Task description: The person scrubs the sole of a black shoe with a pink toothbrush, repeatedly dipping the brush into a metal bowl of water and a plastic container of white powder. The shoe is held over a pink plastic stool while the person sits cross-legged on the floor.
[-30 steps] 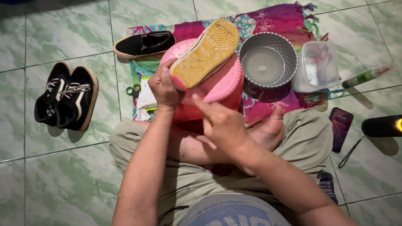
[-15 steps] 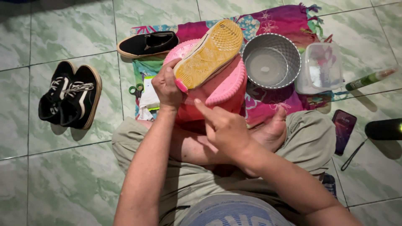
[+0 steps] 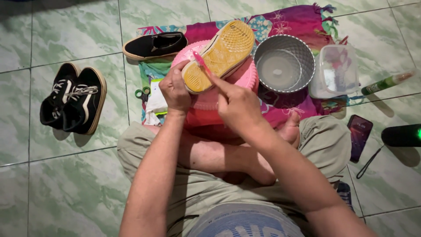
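the left hand (image 3: 174, 90) is closed around the heel end of an upturned shoe (image 3: 219, 55), keeping its yellow sole facing up over the pink basin (image 3: 245, 77), probably so drips fall into it. the right hand (image 3: 237, 105) is closed on a thin pink brush (image 3: 199, 59), whose tip touches the sole near the heel, just beside the left fingers. a grey bowl (image 3: 284, 63) of water stands near on the patterned cloth (image 3: 302, 22), with a pair of black shoes (image 3: 72, 101) off on the floor.

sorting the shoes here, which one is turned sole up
The shoe held by the left hand over the pink basin: its yellow sole faces up. The other three shoes sit upright on their soles.
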